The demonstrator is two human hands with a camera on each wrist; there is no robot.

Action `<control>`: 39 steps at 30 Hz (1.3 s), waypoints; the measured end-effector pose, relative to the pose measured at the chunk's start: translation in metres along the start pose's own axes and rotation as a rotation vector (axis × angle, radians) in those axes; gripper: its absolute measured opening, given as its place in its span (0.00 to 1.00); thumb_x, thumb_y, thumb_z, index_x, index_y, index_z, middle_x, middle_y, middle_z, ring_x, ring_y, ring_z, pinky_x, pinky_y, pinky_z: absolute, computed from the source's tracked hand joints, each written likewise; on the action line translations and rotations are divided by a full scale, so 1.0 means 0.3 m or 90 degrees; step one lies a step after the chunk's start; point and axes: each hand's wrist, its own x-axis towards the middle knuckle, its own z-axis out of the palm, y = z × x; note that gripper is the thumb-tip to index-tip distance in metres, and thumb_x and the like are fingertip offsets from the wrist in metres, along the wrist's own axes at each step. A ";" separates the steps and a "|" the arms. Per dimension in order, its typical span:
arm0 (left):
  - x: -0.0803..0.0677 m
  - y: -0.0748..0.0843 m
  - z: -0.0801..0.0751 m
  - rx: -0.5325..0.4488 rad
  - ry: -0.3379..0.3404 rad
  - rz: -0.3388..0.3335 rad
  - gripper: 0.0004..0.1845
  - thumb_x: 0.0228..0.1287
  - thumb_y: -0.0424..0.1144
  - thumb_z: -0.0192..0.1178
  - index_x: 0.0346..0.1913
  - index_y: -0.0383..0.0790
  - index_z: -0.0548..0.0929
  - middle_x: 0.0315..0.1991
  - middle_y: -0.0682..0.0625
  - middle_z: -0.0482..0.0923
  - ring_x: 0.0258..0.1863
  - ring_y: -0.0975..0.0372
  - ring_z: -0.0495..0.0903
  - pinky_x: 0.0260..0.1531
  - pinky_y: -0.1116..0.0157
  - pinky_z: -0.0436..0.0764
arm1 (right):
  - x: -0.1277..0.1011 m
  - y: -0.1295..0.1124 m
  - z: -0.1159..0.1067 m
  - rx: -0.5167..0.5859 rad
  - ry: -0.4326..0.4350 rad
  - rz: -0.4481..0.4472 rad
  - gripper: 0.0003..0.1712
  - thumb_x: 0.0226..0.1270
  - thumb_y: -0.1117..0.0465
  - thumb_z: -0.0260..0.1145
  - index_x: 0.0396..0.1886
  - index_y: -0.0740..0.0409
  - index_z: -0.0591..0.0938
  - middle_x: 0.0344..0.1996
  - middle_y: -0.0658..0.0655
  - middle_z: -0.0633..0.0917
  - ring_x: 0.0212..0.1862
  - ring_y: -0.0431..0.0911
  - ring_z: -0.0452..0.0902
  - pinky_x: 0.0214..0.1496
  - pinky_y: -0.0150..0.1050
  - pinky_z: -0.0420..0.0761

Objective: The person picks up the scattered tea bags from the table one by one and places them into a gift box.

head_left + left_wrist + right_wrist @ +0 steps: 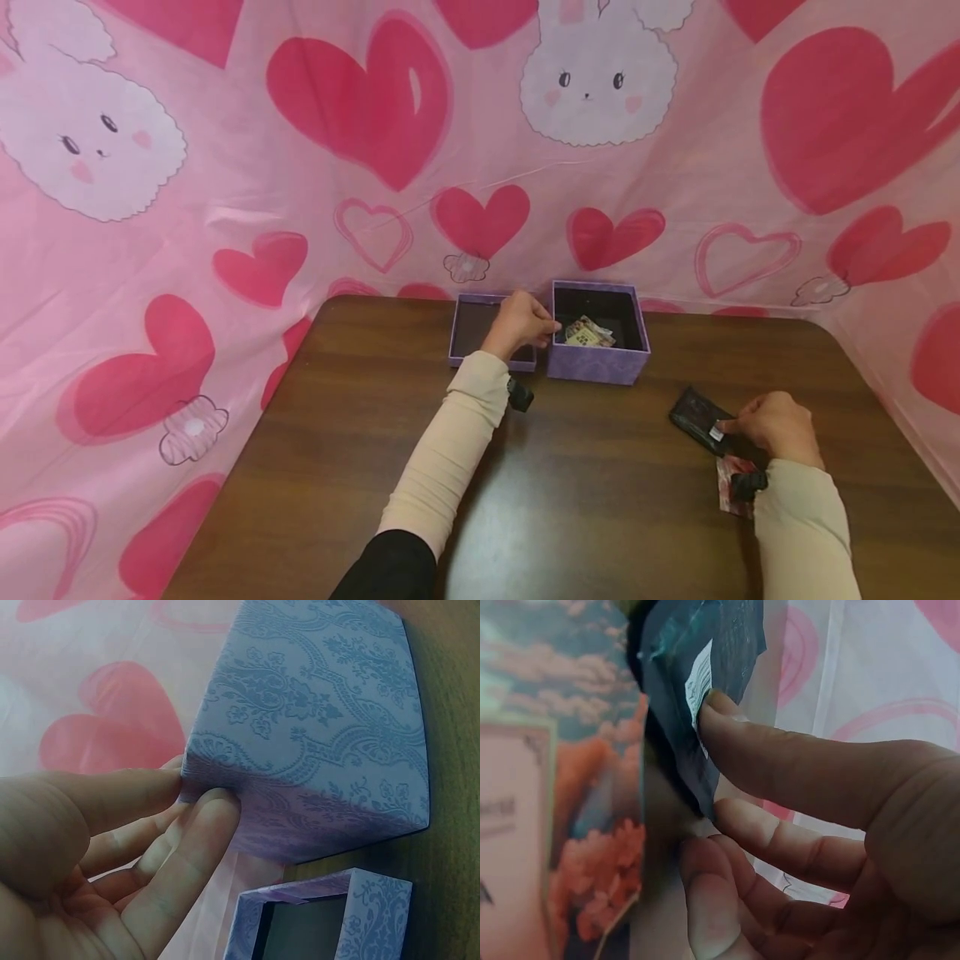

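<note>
My left hand (pixel 519 321) pinches the near-left wall of a purple patterned box (pixel 597 367) at its rim, thumb on one side and fingers on the other. In the left wrist view, the box's (pixel 315 697) embossed floral side fills the upper right. Several small printed packets (pixel 590 335) lie inside on the dark bottom. At the right, my right hand (pixel 778 427) pinches a dark, flat plastic packet (pixel 692 417) between thumb and index finger. The thumb presses beside its white barcode label (pixel 698 682) in the right wrist view.
The shallow purple box lid (pixel 472 321) lies inside up, left of the box. A packet with reddish print (pixel 726 487) lies on the brown table (pixel 600 483) beneath the right wrist. Behind the table's far edge hangs a pink curtain (pixel 300 192) with hearts and rabbits.
</note>
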 end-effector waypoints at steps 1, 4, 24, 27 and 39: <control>0.000 0.001 0.000 0.001 -0.001 -0.001 0.04 0.57 0.28 0.73 0.30 0.28 0.90 0.23 0.44 0.84 0.22 0.53 0.86 0.32 0.55 0.89 | 0.004 0.003 -0.002 -0.006 -0.007 -0.003 0.25 0.51 0.44 0.80 0.29 0.63 0.86 0.32 0.66 0.81 0.41 0.68 0.73 0.39 0.57 0.76; -0.001 0.002 -0.001 -0.002 -0.005 -0.003 0.04 0.57 0.28 0.74 0.30 0.28 0.90 0.23 0.44 0.84 0.24 0.52 0.86 0.33 0.54 0.89 | 0.013 0.012 -0.007 -0.018 -0.028 -0.008 0.24 0.54 0.43 0.78 0.25 0.61 0.85 0.29 0.63 0.79 0.40 0.66 0.72 0.40 0.55 0.76; -0.002 -0.004 -0.004 -0.027 -0.012 -0.001 0.04 0.56 0.27 0.74 0.31 0.26 0.89 0.25 0.42 0.84 0.23 0.51 0.86 0.37 0.49 0.88 | 0.032 0.072 -0.044 0.273 -0.086 -0.034 0.11 0.68 0.72 0.60 0.41 0.81 0.80 0.29 0.55 0.83 0.31 0.44 0.82 0.35 0.39 0.87; -0.001 -0.006 -0.005 -0.029 -0.012 0.002 0.04 0.57 0.27 0.73 0.31 0.26 0.89 0.24 0.41 0.84 0.22 0.53 0.85 0.37 0.49 0.87 | 0.027 0.069 -0.047 0.314 -0.085 -0.033 0.09 0.68 0.76 0.58 0.42 0.82 0.78 0.29 0.53 0.82 0.31 0.43 0.82 0.36 0.39 0.88; 0.000 -0.002 -0.003 -0.035 -0.010 -0.010 0.05 0.57 0.27 0.73 0.30 0.26 0.89 0.24 0.41 0.84 0.25 0.49 0.87 0.37 0.49 0.87 | -0.013 0.064 -0.090 0.279 -0.009 -0.054 0.13 0.71 0.69 0.58 0.40 0.78 0.83 0.27 0.51 0.85 0.28 0.43 0.83 0.30 0.35 0.84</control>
